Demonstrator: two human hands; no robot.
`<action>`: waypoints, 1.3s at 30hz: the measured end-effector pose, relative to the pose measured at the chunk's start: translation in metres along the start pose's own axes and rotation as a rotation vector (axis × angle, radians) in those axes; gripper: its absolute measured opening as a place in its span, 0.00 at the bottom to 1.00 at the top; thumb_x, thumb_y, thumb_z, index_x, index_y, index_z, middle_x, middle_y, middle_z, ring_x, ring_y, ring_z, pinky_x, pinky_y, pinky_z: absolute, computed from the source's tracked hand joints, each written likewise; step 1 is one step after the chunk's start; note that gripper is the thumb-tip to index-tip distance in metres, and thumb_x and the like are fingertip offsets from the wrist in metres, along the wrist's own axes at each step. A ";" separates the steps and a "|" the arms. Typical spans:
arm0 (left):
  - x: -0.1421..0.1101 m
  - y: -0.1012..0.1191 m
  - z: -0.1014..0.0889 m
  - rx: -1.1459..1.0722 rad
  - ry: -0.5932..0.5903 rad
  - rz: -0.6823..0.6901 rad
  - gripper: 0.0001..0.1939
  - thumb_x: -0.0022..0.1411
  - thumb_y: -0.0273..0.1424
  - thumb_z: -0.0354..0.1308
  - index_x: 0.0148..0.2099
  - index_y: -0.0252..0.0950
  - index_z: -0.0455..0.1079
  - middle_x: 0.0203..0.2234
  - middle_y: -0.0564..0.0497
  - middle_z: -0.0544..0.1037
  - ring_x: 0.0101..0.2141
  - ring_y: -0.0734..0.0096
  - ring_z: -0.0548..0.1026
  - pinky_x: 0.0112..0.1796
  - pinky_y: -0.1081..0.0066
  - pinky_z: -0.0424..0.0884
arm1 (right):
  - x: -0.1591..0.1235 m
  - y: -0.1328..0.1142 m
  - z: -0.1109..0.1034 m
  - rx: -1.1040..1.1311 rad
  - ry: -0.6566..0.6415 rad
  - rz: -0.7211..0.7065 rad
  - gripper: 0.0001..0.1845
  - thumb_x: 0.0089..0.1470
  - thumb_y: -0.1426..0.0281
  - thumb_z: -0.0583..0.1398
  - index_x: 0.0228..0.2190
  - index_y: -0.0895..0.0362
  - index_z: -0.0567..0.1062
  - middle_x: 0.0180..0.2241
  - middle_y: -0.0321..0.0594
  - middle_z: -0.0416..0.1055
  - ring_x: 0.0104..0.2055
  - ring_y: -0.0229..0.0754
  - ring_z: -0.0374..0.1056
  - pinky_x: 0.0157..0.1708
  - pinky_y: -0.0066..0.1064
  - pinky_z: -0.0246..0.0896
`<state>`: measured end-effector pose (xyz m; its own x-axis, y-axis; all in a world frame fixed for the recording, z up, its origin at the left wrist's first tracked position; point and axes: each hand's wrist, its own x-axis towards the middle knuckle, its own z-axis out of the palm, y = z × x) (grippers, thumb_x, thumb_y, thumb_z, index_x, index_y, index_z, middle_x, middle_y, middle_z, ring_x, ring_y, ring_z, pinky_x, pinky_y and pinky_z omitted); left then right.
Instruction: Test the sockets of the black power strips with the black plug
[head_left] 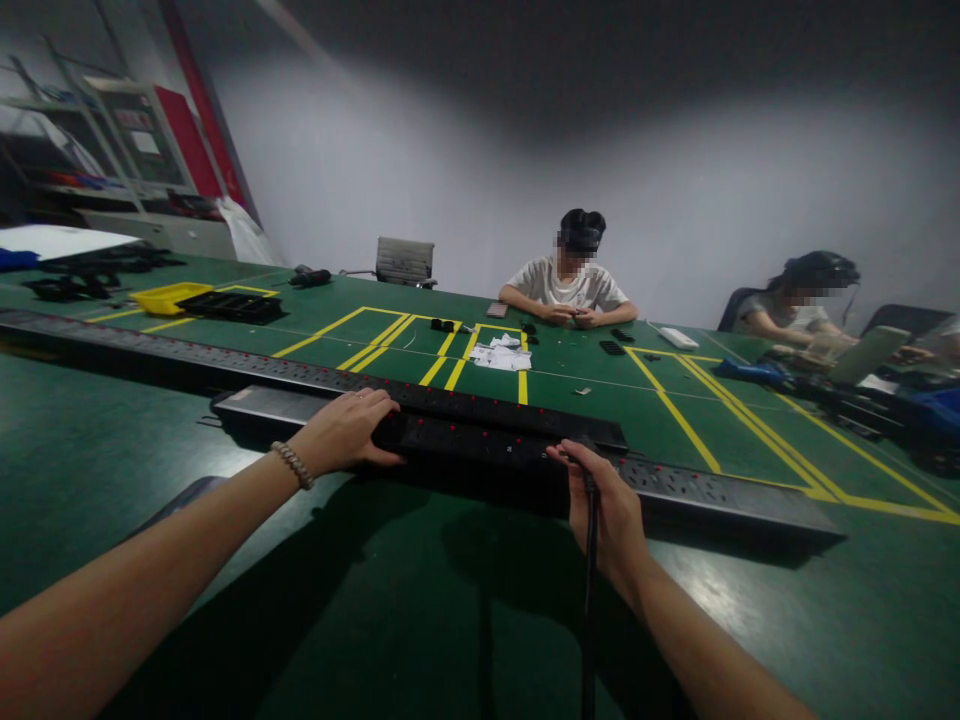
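A long black power strip (480, 450) with rows of sockets and small red dots lies across the near part of the table. My left hand (346, 430), with a beaded bracelet at the wrist, is wrapped over the strip left of its middle, thumb on the near side. Farther right, my right hand (606, 495) is closed on a black plug at the strip's top. The plug's power cord (590, 610) hangs down toward me. My fingers partly hide the plug, so I cannot tell whether it sits in a socket. Just behind lies a second long power strip (247, 375).
Yellow tape lines mark the green table (315, 320). At the left are a yellow tray (169, 297) and a black tray (232, 305). White papers (501, 352) lie mid-table. Across the table sits a person (566, 285); another person (795, 310) works at the right.
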<state>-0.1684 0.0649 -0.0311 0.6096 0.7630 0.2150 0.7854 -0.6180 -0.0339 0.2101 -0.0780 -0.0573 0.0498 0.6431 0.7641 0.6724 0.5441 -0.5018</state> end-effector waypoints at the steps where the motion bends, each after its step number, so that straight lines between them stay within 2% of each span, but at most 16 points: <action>1: 0.002 0.001 -0.001 0.000 0.003 0.006 0.37 0.54 0.59 0.60 0.52 0.34 0.70 0.47 0.41 0.75 0.49 0.51 0.72 0.52 0.58 0.64 | 0.001 -0.003 -0.001 -0.012 -0.005 -0.016 0.20 0.65 0.73 0.55 0.56 0.50 0.73 0.46 0.41 0.80 0.47 0.49 0.77 0.48 0.44 0.73; 4: 0.011 0.019 -0.001 -0.009 0.038 0.044 0.38 0.54 0.62 0.59 0.52 0.34 0.71 0.45 0.42 0.76 0.47 0.51 0.72 0.50 0.58 0.65 | 0.002 -0.012 -0.004 -0.091 0.038 -0.082 0.23 0.65 0.73 0.56 0.59 0.48 0.70 0.39 0.39 0.81 0.41 0.48 0.78 0.47 0.46 0.72; 6: 0.020 0.043 0.000 -0.018 0.077 0.085 0.39 0.54 0.64 0.57 0.50 0.33 0.72 0.44 0.41 0.76 0.46 0.52 0.73 0.48 0.58 0.66 | 0.000 -0.016 -0.006 -0.117 0.072 -0.114 0.25 0.64 0.72 0.55 0.60 0.47 0.68 0.31 0.36 0.79 0.35 0.46 0.76 0.43 0.45 0.72; 8: 0.032 0.075 0.001 -0.032 0.110 0.125 0.40 0.55 0.65 0.55 0.48 0.33 0.72 0.42 0.41 0.76 0.44 0.52 0.73 0.47 0.58 0.66 | -0.001 -0.018 -0.007 -0.122 0.090 -0.138 0.26 0.64 0.72 0.55 0.61 0.46 0.68 0.28 0.35 0.76 0.30 0.45 0.74 0.38 0.44 0.73; 13: 0.067 0.165 0.003 -0.023 0.174 0.145 0.42 0.55 0.69 0.50 0.43 0.33 0.73 0.38 0.39 0.76 0.41 0.50 0.73 0.43 0.56 0.67 | -0.004 -0.019 -0.010 -0.121 0.143 -0.185 0.28 0.63 0.74 0.56 0.62 0.43 0.66 0.39 0.42 0.77 0.37 0.48 0.76 0.37 0.44 0.74; 16: 0.087 0.207 0.004 -0.033 0.180 0.158 0.40 0.56 0.68 0.50 0.41 0.32 0.73 0.38 0.39 0.75 0.41 0.50 0.73 0.41 0.56 0.68 | -0.003 -0.019 -0.013 -0.095 0.172 -0.203 0.29 0.63 0.75 0.56 0.62 0.43 0.65 0.39 0.41 0.77 0.37 0.46 0.76 0.35 0.41 0.73; 20: 0.107 0.242 0.005 -0.071 0.146 0.167 0.32 0.60 0.59 0.56 0.43 0.31 0.72 0.40 0.39 0.75 0.44 0.50 0.73 0.42 0.57 0.69 | -0.003 -0.019 -0.017 -0.073 0.183 -0.223 0.27 0.63 0.76 0.56 0.61 0.47 0.66 0.34 0.37 0.75 0.32 0.41 0.73 0.31 0.35 0.70; 23: 0.109 0.251 0.005 -0.080 0.138 0.175 0.26 0.61 0.53 0.57 0.43 0.32 0.72 0.40 0.39 0.75 0.44 0.51 0.73 0.42 0.57 0.70 | -0.002 -0.018 -0.017 -0.049 0.172 -0.233 0.27 0.63 0.78 0.56 0.61 0.49 0.67 0.32 0.35 0.73 0.30 0.38 0.70 0.32 0.33 0.68; 26: 0.103 0.238 -0.002 -0.135 0.145 0.195 0.28 0.61 0.55 0.58 0.47 0.34 0.72 0.42 0.41 0.75 0.46 0.52 0.73 0.46 0.58 0.71 | -0.002 -0.015 -0.015 -0.043 0.169 -0.224 0.27 0.63 0.78 0.56 0.61 0.49 0.67 0.29 0.33 0.72 0.30 0.38 0.70 0.33 0.34 0.67; 28: 0.101 0.212 -0.011 -0.237 0.148 0.196 0.28 0.64 0.54 0.55 0.53 0.36 0.70 0.47 0.41 0.75 0.50 0.54 0.72 0.50 0.59 0.70 | -0.001 -0.014 -0.015 -0.053 0.157 -0.221 0.26 0.64 0.77 0.56 0.61 0.49 0.67 0.28 0.33 0.72 0.29 0.38 0.70 0.35 0.35 0.67; 30: 0.104 0.171 -0.024 -0.271 0.044 0.104 0.24 0.70 0.48 0.49 0.59 0.39 0.67 0.53 0.43 0.73 0.55 0.58 0.69 0.56 0.61 0.65 | -0.001 -0.013 -0.015 -0.065 0.150 -0.224 0.25 0.65 0.75 0.55 0.61 0.48 0.67 0.28 0.32 0.72 0.29 0.38 0.70 0.36 0.36 0.67; 31: 0.107 0.146 -0.030 -0.261 -0.012 0.071 0.24 0.70 0.45 0.49 0.61 0.38 0.65 0.54 0.43 0.73 0.56 0.58 0.69 0.58 0.60 0.63 | -0.001 -0.014 -0.016 -0.071 0.146 -0.223 0.25 0.65 0.75 0.55 0.60 0.48 0.67 0.27 0.32 0.72 0.29 0.38 0.70 0.36 0.36 0.67; 34: 0.120 0.067 -0.044 -0.238 -0.211 0.016 0.29 0.59 0.42 0.61 0.60 0.35 0.67 0.53 0.41 0.75 0.53 0.54 0.73 0.56 0.59 0.66 | -0.003 -0.015 -0.016 -0.074 0.109 -0.183 0.25 0.65 0.75 0.55 0.60 0.46 0.66 0.27 0.30 0.74 0.28 0.37 0.71 0.35 0.33 0.68; 36: 0.126 0.022 -0.047 -0.233 -0.359 -0.010 0.33 0.54 0.41 0.64 0.60 0.36 0.68 0.54 0.42 0.76 0.52 0.55 0.74 0.54 0.60 0.68 | -0.005 -0.016 -0.014 -0.044 0.022 -0.122 0.25 0.66 0.75 0.54 0.61 0.47 0.65 0.24 0.28 0.74 0.24 0.35 0.71 0.32 0.29 0.68; 39: 0.123 -0.026 -0.041 -0.223 -0.552 -0.040 0.41 0.42 0.34 0.68 0.62 0.38 0.66 0.48 0.47 0.80 0.44 0.59 0.78 0.45 0.66 0.74 | -0.008 -0.013 -0.009 0.009 -0.170 -0.046 0.23 0.67 0.74 0.51 0.60 0.49 0.66 0.23 0.27 0.75 0.22 0.33 0.72 0.28 0.24 0.68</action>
<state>-0.1180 0.1671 0.0359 0.5927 0.7350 -0.3294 0.8037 -0.5663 0.1824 0.2074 -0.0951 -0.0528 -0.1070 0.6988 0.7072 0.6648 0.5792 -0.4718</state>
